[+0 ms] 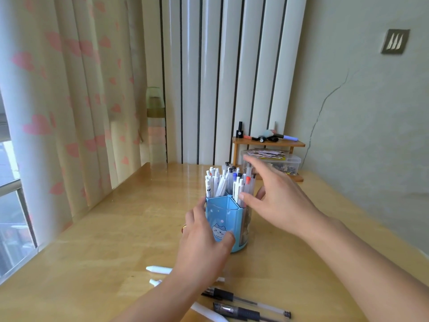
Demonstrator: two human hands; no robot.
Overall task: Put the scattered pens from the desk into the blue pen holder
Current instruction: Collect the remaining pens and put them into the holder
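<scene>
We look down at a wooden desk from a person's own head height. Near the middle stands a blue pen holder with a small cartoon cat on its front, upright and packed with pens, mostly white, a few with blue, black or orange tips.

The left hand wraps around the holder's left side, fingers curled behind it and the thumb pressed on the front near the cat. A gold ring shows on one finger.

The right hand reaches in from the right at the height of the pen tops. Its fingers are spread and fairly straight, and the fingertips are blurred. The thumb lies against the pens just above the holder's rim. We cannot tell whether the hand holds a pen.

Closer to us, loose pens lie flat on the desk: two white pens partly hidden under the left forearm, another white pen at the bottom edge, and two clear pens with black grips, side by side.

At the back right corner sits a small wooden shelf with little bottles and markers on top and a clear plastic box beneath it. Heart-printed curtains hang at the left.
</scene>
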